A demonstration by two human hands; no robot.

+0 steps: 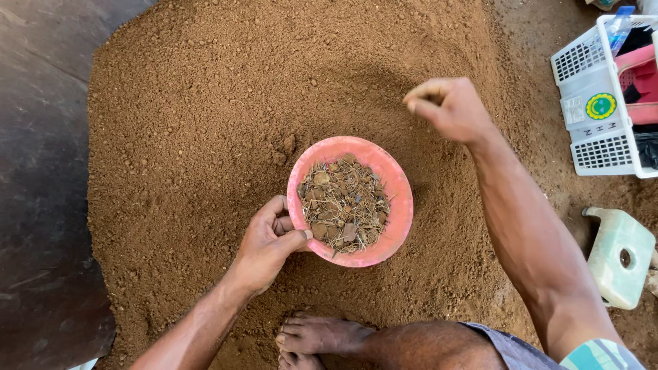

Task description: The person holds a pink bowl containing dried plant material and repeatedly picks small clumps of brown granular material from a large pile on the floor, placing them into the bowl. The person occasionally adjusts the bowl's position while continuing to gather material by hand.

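Your bare foot rests on the soil heap just below the pink bowl. Your left hand grips the bowl's near-left rim, thumb hooked over the edge. Roots, twigs and small stones fill the bowl, which sits on the soil. Your right hand hangs above and right of the bowl, fingers curled into a loose fist; whether it holds anything, you cannot tell. Far right of the bowl stand a white basket and a pale green stool.
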